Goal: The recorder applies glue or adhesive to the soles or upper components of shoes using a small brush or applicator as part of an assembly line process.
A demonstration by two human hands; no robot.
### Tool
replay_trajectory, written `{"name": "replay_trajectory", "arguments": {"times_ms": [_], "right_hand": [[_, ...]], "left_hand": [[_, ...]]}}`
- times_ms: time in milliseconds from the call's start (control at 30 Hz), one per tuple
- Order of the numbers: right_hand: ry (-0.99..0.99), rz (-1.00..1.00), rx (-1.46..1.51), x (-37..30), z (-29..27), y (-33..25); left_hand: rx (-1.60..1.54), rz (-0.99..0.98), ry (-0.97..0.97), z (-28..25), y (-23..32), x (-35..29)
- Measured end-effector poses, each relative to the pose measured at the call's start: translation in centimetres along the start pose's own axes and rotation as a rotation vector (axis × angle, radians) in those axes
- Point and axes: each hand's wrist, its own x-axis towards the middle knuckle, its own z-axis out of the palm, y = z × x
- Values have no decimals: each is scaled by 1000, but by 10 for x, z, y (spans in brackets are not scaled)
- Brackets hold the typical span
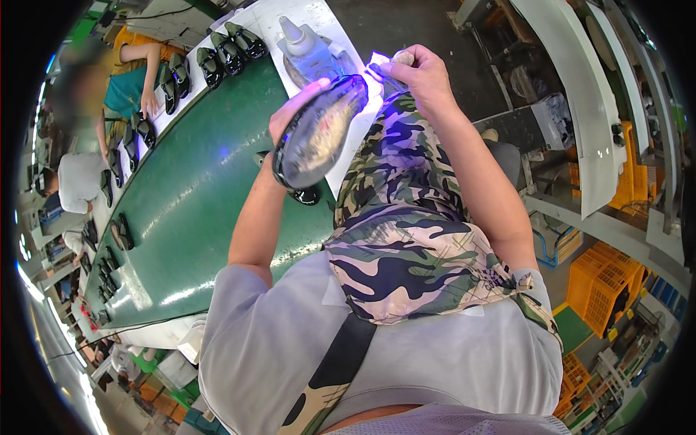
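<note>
In my left hand (290,112) is a black shoe (319,138), tilted with a worn-looking pale, scuffed face toward me. The fingers wrap its far side and are partly hidden behind it. Beyond the narrow end of the shoe, my right hand (428,80) is closed in a pinch on a small pale wad (403,58), whose kind I cannot make out. Bluish-violet light falls on both hands' fingertips and the shoe's edge. Just past the shoe, a translucent squeeze bottle (303,51) with a pointed nozzle stands on the white table edge (319,14).
A green conveyor belt (217,174) runs to my left, with several black shoes (228,54) along its far white ledge. Another black shoe (304,194) lies under my left wrist. Co-workers (130,80) stand across the belt. Orange crates (605,279) are stacked at right.
</note>
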Motion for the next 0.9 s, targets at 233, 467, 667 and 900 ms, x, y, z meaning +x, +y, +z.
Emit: {"name": "replay_trajectory", "arguments": {"times_ms": [233,467,667,900], "right_hand": [[7,62,216,-10,0,2],[-55,117,363,-32,2,-20],[-127,-38,294,-43,1,-55],[-134,-303,53,-28,-5,-61]], "left_hand": [[396,-6,-60,7,-14,14],[651,369,-217,13,-14,26],[782,234,-273,26,-8,24],[695,-48,-466,25,1,30]]}}
